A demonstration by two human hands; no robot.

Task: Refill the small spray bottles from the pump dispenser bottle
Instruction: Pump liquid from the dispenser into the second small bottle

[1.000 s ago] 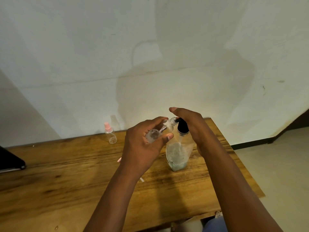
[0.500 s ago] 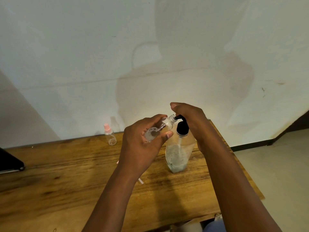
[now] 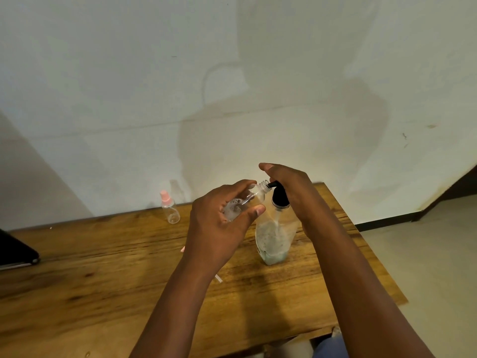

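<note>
— Two hands over the wooden surface (image 3: 108,267), both busy?

— Both. Left hand (image 3: 219,223) wrapped around a small clear spray bottle (image 3: 242,202), thumb on the near side, fingers on the far side, cap off. Held tilted, open neck pointing to about two o'clock.

— And that neck, touching anything?

— Right up against the black spout of the pump dispenser bottle (image 3: 273,239); touching or just short of it, hard to tell. Some foamy liquid visible low inside the small one.

— Right hand?

— Right hand (image 3: 291,187) laid over the top of the black pump head, palm down, fingers curled over it toward ten o'clock. Pressing or merely resting, cannot tell.

— Where does the dispenser stand?

— Upright on the surface, toward the three o'clock side, directly under the right hand. Clear body, pale liquid in the bottom with froth on the walls above it.

— Anything else out there?

— Second spray bottle (image 3: 170,209) with a pink cap, upright near the far edge at about eleven o'clock from the left hand, well apart from both hands. Looks clear, contents not readable. Thin white tube (image 3: 219,278) poking out from behind the left wrist at six o'clock, with a bit of pink at nine o'clock of that wrist. Dark flat object (image 3: 15,251) at the far nine o'clock edge, cut off by the frame. Pale wall (image 3: 129,73) behind everything.
</note>
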